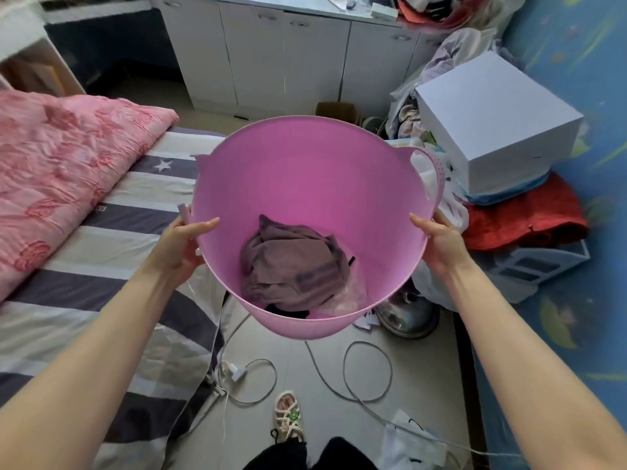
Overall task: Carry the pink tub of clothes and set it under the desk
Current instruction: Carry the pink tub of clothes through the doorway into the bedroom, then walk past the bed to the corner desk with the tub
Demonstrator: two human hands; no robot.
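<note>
The pink tub (305,171) hangs in the air at the centre of the head view, above the floor between the bed and a pile of things. Brownish-purple clothes (291,266) lie crumpled in its bottom. My left hand (185,244) grips the tub's left rim, thumb inside. My right hand (437,240) grips the right rim the same way. The desk (30,49) stands at the far left behind the bed, with a dark opening (112,59) beneath it.
A bed (101,252) with a striped sheet and pink quilt (57,164) fills the left. White cabinets (288,59) stand ahead. A white box (492,127) on piled clothes and a crate sits right. Cables (366,371), a metal lid (407,317) and a sandalled foot (288,415) are on the floor.
</note>
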